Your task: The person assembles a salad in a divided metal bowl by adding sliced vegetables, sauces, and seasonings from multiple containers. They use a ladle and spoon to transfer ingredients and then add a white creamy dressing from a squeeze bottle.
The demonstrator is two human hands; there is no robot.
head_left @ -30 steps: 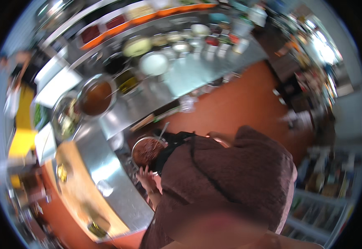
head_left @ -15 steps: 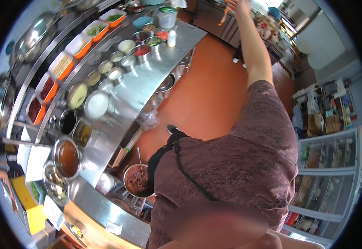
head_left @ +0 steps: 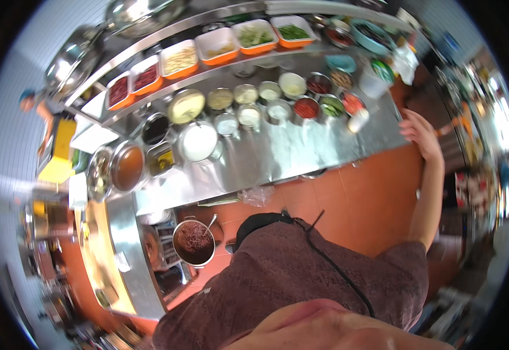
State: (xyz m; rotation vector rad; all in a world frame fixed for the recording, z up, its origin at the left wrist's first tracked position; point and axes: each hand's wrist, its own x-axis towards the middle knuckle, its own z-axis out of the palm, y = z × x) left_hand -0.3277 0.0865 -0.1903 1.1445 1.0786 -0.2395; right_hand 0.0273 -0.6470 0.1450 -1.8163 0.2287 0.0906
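My right hand (head_left: 420, 135) is stretched out past the far right end of the steel counter (head_left: 254, 166). Its fingers are extended and a little apart, and I see nothing in them. Nearest to it on the counter are a white squeeze bottle (head_left: 358, 121), a white tub with a green lid (head_left: 377, 80) and a bowl of chopped red food (head_left: 352, 104). A white plastic bag (head_left: 405, 63) lies just beyond the tub. My left hand is out of the picture.
Rows of steel containers, among them one of red peppers (head_left: 306, 108), stand on the counter. Above run orange-and-white trays (head_left: 180, 59). A pot of dark red sauce (head_left: 194, 240) with a spoon stands low by my legs. Another person (head_left: 43, 114) is at the far left.
The view has swung left, so the counter now lies across the upper middle. My right arm has come from straight ahead to beside the counter's right end.
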